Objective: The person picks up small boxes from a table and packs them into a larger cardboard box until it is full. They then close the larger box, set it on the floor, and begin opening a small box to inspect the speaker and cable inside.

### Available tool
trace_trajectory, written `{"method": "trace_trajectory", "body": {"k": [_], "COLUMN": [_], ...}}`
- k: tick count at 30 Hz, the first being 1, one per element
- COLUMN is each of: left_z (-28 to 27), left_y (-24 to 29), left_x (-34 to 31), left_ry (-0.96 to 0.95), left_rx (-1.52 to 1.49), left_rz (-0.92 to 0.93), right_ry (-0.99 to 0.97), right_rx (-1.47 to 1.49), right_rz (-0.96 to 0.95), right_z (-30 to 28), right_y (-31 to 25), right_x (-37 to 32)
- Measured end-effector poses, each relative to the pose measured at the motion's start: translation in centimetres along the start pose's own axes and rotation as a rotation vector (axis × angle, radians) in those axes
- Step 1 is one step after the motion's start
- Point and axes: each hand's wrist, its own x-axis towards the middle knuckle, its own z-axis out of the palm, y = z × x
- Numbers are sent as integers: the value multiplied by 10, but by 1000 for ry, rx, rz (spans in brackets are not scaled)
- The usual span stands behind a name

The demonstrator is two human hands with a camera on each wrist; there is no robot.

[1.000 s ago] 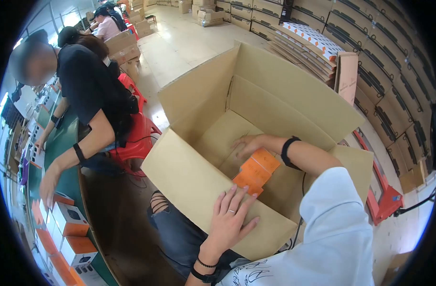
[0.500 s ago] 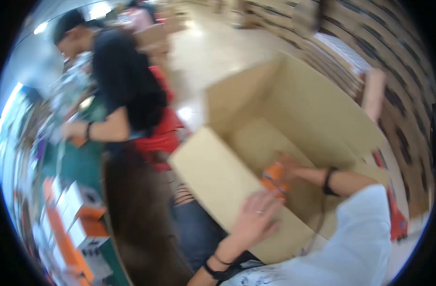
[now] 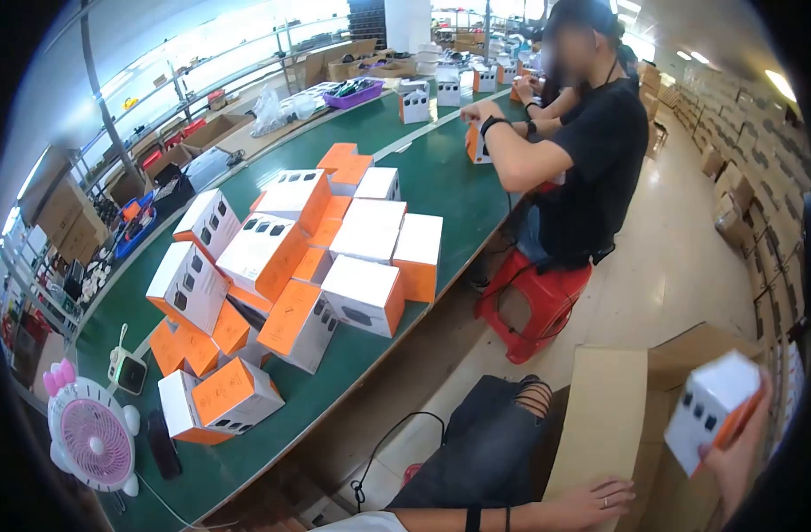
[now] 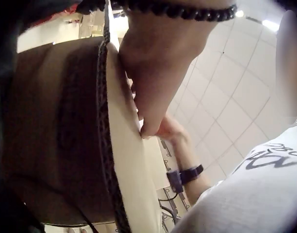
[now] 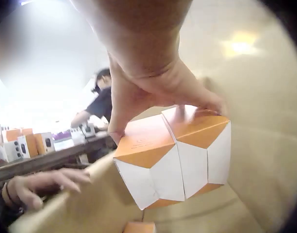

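Note:
My right hand (image 3: 749, 448) grips small white-and-orange product boxes (image 3: 714, 410) at the mouth of a large open cardboard carton (image 3: 598, 412). In the right wrist view the held boxes (image 5: 173, 160) are two, side by side, with thumb and fingers spanning their orange sides. Beneath them, another orange box (image 5: 140, 227) lies low in the carton. My left hand (image 3: 598, 505) rests on the carton's near flap, fingers fairly straight. The left wrist view shows that hand (image 4: 156, 73) along the flap's edge.
A green worktable (image 3: 325, 399) on the left carries a pile of similar boxes (image 3: 361, 230), a pink fan (image 3: 95, 439) and a dark phone (image 3: 160, 443). Another person (image 3: 591, 151) sits on a red stool (image 3: 534, 301) beyond the carton. Cartons line the right wall.
The head view has swung left toward the worktable. My right hand, earlier deep in the carton by orange boxes, now holds boxes up near its opening. My left hand stays on the flap.

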Motion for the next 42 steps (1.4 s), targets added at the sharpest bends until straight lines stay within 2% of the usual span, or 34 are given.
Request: {"method": "trace_trajectory", "body": {"k": [1, 2, 4, 6, 7, 8, 9, 10, 13, 14, 16, 17, 18, 20, 21, 22, 24, 25, 26, 27, 28, 30, 31, 32, 34, 36, 38, 40, 42], "left_z": [1, 2, 9, 22, 22, 21, 16, 15, 13, 12, 9, 8, 6, 5, 4, 3, 0, -1, -1, 46, 16, 5, 6, 6, 0, -3, -5, -2, -1], "left_y": [1, 0, -3, -12, -10, -2, -1, 0, 6, 8, 11, 13, 14, 15, 16, 15, 10, 6, 1, -26, -19, -7, -6, -6, -5, -4, -5, -5, -9], "left_x": [0, -1, -3, -8, -9, -10, -11, -11, -10, -9, -7, -6, -4, -3, -2, -2, 1, 2, 4, -30, -5, -1, -6, -8, -8, -8, -6, -3, -4], "left_ry": [-6, -9, -13, -31, -39, -54, -65, -77, -113, -128, -173, -201, -228, -270, -288, -319, -434, -524, -626, -161, -214, -173, -191, -197, -284, -325, -346, -338, -320], "left_rx": [-1, -11, -9, 234, 255, 114, -24, -4, 89, 114, 150, 162, 166, 158, 143, 115, 13, -64, -151, -356, -185, -104, 7, -20, 116, 122, 138, 124, 154], "left_rz": [20, 16, 26, 69, 83, 17, -56, -58, -210, -262, -366, -419, -471, -570, -610, -641, -672, -666, -651, -258, -106, -173, -158, -138, -139, -135, -103, -87, -109], "right_ry": [-28, 2, -134, -235, -171, -101, -30, 40, 253, 243, 94, -73, -244, -359, -352, -339, -463, -590, -708, -814, -928, -1059, -1029, -998, -923, -829, -792, -909, -848], "right_rx": [-19, 81, 181, 245, 160, 77, 180, 287, 352, 387, 441, 415, 386, 475, 404, 322, 371, 399, 438, 392, 358, 131, 55, -18, -272, -356, -496, -405, -123], "right_rz": [-13, -95, -223, -345, -456, -558, -543, -521, -482, -476, -388, -393, -391, -469, -490, -496, -739, -713, -664, -612, -567, -360, -215, -93, 210, 506, 491, 685, 611], "right_z": [28, 59, 115, 190, 228, 263, 297, 329, 417, 445, 491, 514, 516, 516, 501, 485, 422, 385, 335, 278, 228, 131, 89, 49, 1, -2, 34, 72, 97], "right_y": [-41, -47, -56, -65, -70, -76, -85, -94, -98, -93, -75, -54, -48, -30, -32, -30, -40, -42, -48, -47, -47, -27, -6, 11, 55, 106, 180, 181, 222], "right_x": [20, 37, 75, 114, 131, 146, 160, 172, 208, 218, 218, 220, 218, 227, 226, 224, 222, 209, 191, 170, 154, 121, 101, 82, 46, -11, -106, -145, -180]}}
